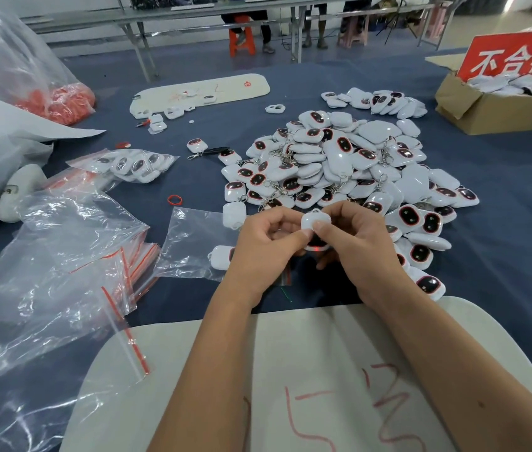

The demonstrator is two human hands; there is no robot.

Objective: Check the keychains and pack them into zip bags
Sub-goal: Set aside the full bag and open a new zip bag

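Observation:
Both hands hold one white keychain [316,222] above the blue table, thumbs pressed on its top edge; a red glow shows under it. My left hand [266,244] grips its left side, my right hand [354,243] its right side. Behind them lies a big heap of white keychains [346,164] with dark oval faces and metal clasps. An open clear zip bag [193,243] lies just left of my left hand, with a keychain [220,257] at its mouth. A filled zip bag [131,164] rests further left.
A stack of empty red-striped zip bags [140,259] and loose clear plastic [46,272] cover the left. A cardboard box [499,109] with a red sign stands at the back right. A white board [290,386] lies under my forearms. A red ring [175,200] lies on the cloth.

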